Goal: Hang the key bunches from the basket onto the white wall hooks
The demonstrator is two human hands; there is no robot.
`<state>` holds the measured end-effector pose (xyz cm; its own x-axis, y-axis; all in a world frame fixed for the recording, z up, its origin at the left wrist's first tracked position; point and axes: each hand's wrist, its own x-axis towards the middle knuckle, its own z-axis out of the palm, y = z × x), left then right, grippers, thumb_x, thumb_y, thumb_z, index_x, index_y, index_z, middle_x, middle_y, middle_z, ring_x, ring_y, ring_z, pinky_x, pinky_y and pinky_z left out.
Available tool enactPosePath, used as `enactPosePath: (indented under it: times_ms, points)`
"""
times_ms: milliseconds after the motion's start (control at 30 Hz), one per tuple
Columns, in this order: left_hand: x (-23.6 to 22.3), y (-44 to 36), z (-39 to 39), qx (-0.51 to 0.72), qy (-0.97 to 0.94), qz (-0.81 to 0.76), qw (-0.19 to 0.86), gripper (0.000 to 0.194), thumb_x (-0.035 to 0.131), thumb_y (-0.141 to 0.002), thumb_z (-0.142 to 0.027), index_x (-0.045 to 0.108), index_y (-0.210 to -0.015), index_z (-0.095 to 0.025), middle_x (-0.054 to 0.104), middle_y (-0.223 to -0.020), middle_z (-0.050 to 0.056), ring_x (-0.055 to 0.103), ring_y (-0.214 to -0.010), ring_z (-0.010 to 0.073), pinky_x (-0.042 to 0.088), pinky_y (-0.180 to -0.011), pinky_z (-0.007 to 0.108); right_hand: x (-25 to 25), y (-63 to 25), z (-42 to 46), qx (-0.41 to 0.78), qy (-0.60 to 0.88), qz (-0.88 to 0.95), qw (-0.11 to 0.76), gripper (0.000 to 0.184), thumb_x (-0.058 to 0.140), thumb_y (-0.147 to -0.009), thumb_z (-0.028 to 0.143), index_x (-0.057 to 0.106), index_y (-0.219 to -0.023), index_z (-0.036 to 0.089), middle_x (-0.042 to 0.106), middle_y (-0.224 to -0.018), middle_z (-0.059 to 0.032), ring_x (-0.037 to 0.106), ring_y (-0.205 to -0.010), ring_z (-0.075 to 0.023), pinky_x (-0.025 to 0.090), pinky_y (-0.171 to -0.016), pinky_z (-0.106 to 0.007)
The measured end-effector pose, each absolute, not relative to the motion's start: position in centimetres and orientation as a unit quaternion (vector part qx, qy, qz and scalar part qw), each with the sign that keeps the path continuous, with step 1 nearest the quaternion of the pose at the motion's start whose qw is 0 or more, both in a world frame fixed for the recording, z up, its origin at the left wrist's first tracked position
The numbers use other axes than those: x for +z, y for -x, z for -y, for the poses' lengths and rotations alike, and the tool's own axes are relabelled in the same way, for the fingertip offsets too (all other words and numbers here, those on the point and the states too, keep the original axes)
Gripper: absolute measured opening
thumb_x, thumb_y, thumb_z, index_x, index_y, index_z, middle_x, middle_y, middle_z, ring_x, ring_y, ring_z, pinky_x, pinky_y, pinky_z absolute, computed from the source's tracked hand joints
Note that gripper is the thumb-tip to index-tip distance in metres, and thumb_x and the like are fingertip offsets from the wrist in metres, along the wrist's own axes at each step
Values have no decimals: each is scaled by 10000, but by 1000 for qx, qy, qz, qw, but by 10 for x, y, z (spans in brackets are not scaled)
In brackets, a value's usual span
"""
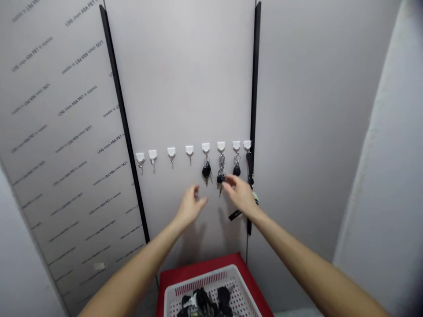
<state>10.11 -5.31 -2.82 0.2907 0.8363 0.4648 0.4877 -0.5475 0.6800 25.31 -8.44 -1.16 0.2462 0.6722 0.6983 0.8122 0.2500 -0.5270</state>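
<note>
A row of white wall hooks [189, 150] runs across the pale panel. Black key bunches hang from hooks on the right: one [206, 169], a second [220, 175], a third [236, 168], and a dark strap [250, 169] on the last hook. My right hand [238, 192] reaches up to the second bunch, its fingertips touching the keys at the bottom. My left hand [191, 207] hovers just below and left of the first bunch, fingers loosely curled and apart, holding nothing. The hooks on the left are bare.
A white perforated basket [231, 281] with several black keys [205, 304] sits on a red surface [198, 268] below. Black vertical strips [254, 88] edge the panel. A printed film sheet [59, 132] covers the left wall.
</note>
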Motion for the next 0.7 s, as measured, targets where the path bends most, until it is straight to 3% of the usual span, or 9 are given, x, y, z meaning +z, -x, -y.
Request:
enactPosePath:
  times_ms: [100,200,333,500,600,700]
  points:
    - [20,-131,29,512,-715,-454,141,475,478,-603,-318,368,-1034,-149,506,-963,83,483,-833,157,380,-715,282,19,-258,60,-121,657,549,502,328,421,-645,344,494,-901,152,550,-828,-62,485,-751,-157,350,-656,-266]
    - [31,-153,18,488,-709,-494,120,343,488,-586,-317,475,-895,-171,570,-807,56,509,-772,188,392,-666,323,21,-258,48,-104,690,550,460,235,406,-649,346,533,-709,157,550,-648,-37,481,-626,-144,336,-561,-241]
    - [41,-159,14,489,-725,-443,198,156,451,-609,-243,539,-699,-149,585,-712,41,528,-694,153,410,-619,269,36,-261,48,-133,632,556,523,235,348,-685,315,493,-610,146,491,-543,-2,429,-525,-102,302,-493,-200]
    - [82,-146,25,616,-672,-268,312,220,402,-646,-251,489,-808,-129,555,-761,20,515,-628,91,425,-544,220,71,-262,69,-121,535,618,563,224,332,-698,279,483,-630,128,473,-563,8,417,-533,-75,307,-506,-171]
    - [88,-141,37,584,-704,-243,323,206,437,-614,-243,488,-774,-123,529,-680,-11,490,-574,70,415,-531,208,43,-255,89,-57,521,716,462,208,338,-702,243,496,-642,121,487,-568,7,416,-524,-63,308,-503,-160]
    - [65,-137,53,468,-774,-279,322,191,475,-578,-255,499,-709,-119,503,-603,-29,464,-545,70,400,-528,200,-25,-247,113,24,549,779,302,189,378,-689,259,519,-682,132,509,-555,8,412,-492,-63,288,-461,-162]
